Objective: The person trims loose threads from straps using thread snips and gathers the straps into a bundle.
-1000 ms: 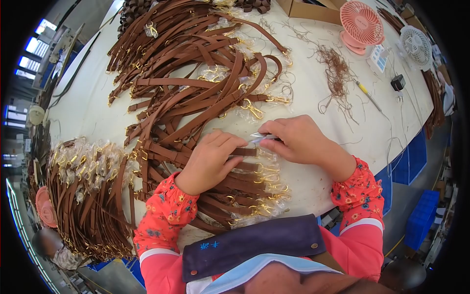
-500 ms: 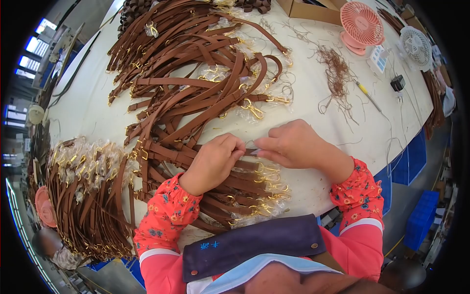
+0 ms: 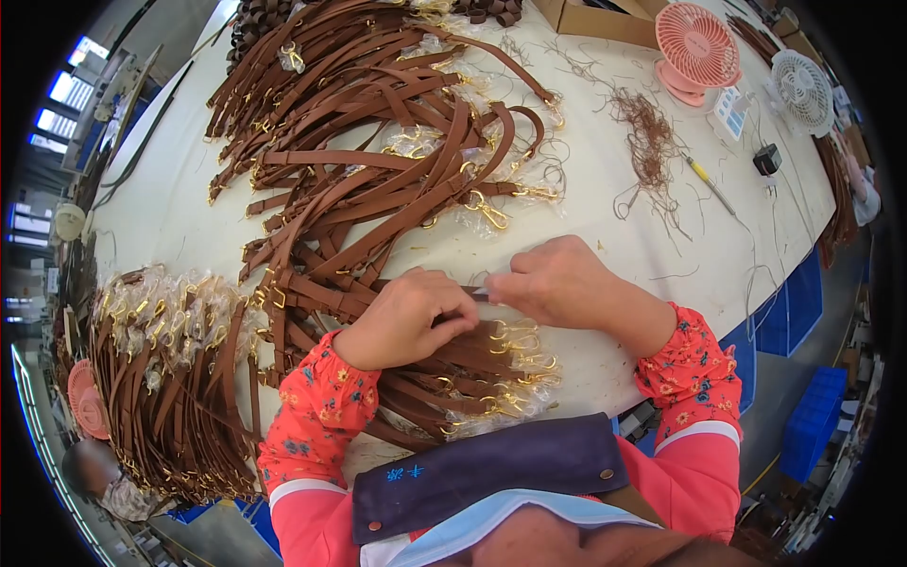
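Observation:
My left hand (image 3: 411,317) and my right hand (image 3: 548,283) face each other over the heap of straps, fingers curled in. A short dark stretch of a brown leather strap (image 3: 478,295) shows between them, pinched on both sides; the fingers cover the rest of it. Just below lie brown straps with gold clasps in clear plastic wrap (image 3: 518,364). Beyond my hands a looped pile of brown straps (image 3: 406,194) spreads over the table, one gold snap hook (image 3: 487,210) lying near its right edge.
More wrapped straps (image 3: 175,378) hang over the left edge. On the right stand a pink fan (image 3: 697,47), a white fan (image 3: 803,92) and a cardboard box (image 3: 600,21). Thread scraps (image 3: 647,142) and a yellow-handled tool (image 3: 709,181) lie nearby. A person (image 3: 118,487) is at lower left.
My left hand has turned and shifted slightly, its thumb now pointing right. My right hand has drawn slightly left and down, its fingers curled tighter around the strap.

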The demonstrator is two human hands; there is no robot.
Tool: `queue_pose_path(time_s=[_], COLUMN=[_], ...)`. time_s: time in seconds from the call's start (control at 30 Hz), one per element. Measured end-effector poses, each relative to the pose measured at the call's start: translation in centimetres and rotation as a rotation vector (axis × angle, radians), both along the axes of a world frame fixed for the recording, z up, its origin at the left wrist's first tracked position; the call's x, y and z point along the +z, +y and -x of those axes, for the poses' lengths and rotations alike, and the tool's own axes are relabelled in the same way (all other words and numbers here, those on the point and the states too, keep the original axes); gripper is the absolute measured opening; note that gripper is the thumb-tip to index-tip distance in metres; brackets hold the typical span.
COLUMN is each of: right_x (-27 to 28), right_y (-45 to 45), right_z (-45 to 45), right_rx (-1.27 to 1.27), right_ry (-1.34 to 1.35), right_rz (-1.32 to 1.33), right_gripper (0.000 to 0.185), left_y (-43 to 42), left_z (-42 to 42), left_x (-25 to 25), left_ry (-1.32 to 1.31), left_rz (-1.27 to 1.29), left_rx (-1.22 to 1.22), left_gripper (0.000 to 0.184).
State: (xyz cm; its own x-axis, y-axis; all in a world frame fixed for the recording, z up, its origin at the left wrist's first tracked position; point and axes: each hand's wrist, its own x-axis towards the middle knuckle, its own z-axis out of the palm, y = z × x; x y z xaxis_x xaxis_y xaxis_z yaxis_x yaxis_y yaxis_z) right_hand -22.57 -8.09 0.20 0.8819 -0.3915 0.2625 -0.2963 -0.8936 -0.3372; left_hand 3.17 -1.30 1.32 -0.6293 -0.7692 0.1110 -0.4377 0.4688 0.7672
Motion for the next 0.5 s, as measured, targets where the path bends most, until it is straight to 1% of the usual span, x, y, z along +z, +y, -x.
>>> queue_pose_path(time_s=[0.1,0.2,0.3,0.4,0.5], right_x=[0.0,0.4,0.9,2.6,3.0], right_y=[-0.2,-0.6,-0.9,-1.0,-1.2], right_z=[0.1,0.5,0.9,1.1,1.2], right_rx=[-0.12,-0.241,-0.253,-0.234,-0.134], right_ry=[0.007,0.013,-0.039,0.126,0.161], right_rz=[0.031,-0.103,-0.197,-0.404,-0.483], right_gripper=[0.023,0.025,0.027,0.032,0.027], left_y=[-0.1,0.5,0.4,0.5,0.5], left_z=[-0.7,0.5,0.9,1.0,1.1], left_x=[0.3,-0.3,0.2,-0.3,-0.5], left_ry=[0.071,0.051,-0.166,-0.165,-0.121], left_rz=[-0.091,0.062,0.371,0.332,0.302], left_rx=[-0.137,0.208,0.289,0.235,0.223], left_gripper=[0.017,0.024,0.03,0.031,0.027])
